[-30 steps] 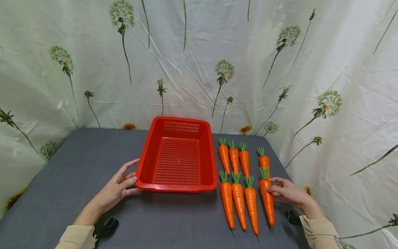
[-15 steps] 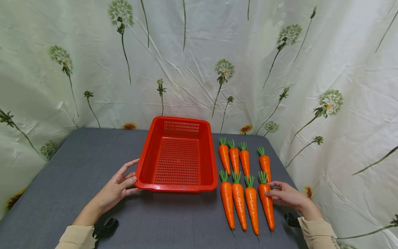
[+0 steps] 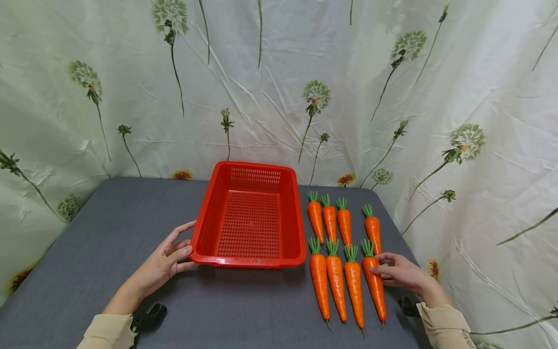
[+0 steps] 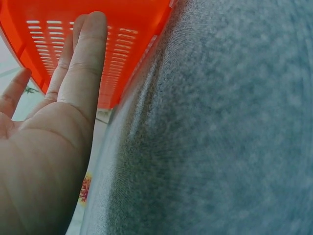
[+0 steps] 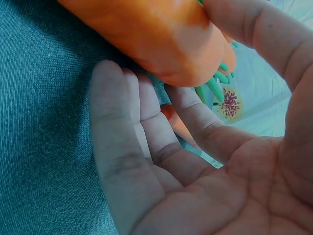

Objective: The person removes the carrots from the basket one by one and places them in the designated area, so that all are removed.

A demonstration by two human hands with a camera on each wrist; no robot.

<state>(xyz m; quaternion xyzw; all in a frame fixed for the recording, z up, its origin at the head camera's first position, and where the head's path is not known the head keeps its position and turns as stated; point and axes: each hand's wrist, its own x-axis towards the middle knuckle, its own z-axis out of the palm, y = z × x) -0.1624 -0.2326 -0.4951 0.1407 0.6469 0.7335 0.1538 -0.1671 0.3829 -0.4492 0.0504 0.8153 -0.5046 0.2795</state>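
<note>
A red plastic basket with slotted walls sits mid-table. My left hand touches its near left corner, thumb tip at the rim; in the left wrist view the fingers lie straight along the perforated wall. My right hand pinches a carrot with green top, rightmost in the front row, between thumb and index finger; its root tip points toward me. In the right wrist view the thumb is on top of the orange carrot, the index finger at its side, other fingers extended beside it near the cloth.
Left of the held carrot lie several more carrots in a front row. A back row of carrots stretches behind, its rightmost carrot set apart. Grey cloth covers the table; a flowered curtain hangs behind and at the sides.
My right hand has shifted the held carrot slightly down and left, toward the front row. The left hand and the basket stay in place.
</note>
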